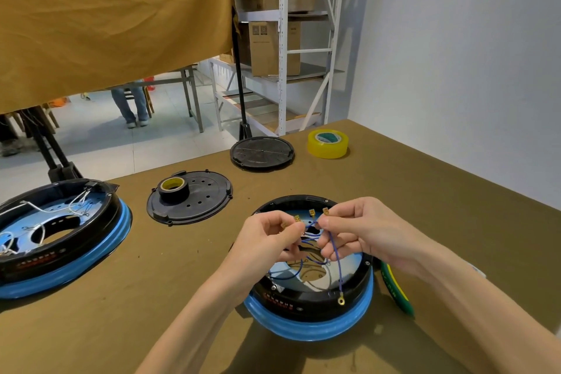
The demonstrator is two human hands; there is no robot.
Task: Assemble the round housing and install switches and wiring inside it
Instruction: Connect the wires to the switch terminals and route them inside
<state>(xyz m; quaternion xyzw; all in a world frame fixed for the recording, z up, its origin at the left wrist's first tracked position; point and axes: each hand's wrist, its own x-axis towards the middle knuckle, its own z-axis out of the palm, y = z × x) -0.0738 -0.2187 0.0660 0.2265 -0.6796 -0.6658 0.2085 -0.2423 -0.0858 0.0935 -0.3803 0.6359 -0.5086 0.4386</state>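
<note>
A round black housing with a blue rim sits on the table in front of me, open at the top. Above it both hands hold a bundle of blue wires tipped with brass terminals. My left hand pinches wires whose terminals stick up by its fingertips. My right hand pinches other strands, two terminals showing above its fingers. One wire hangs down with a ring terminal over the housing's front wall. More blue wire loops lie inside the housing.
A second housing with white wires sits at the left. A black lid carries a black tape roll. Another lid and a yellow tape roll lie farther back. A green-yellow tool lies right of the housing.
</note>
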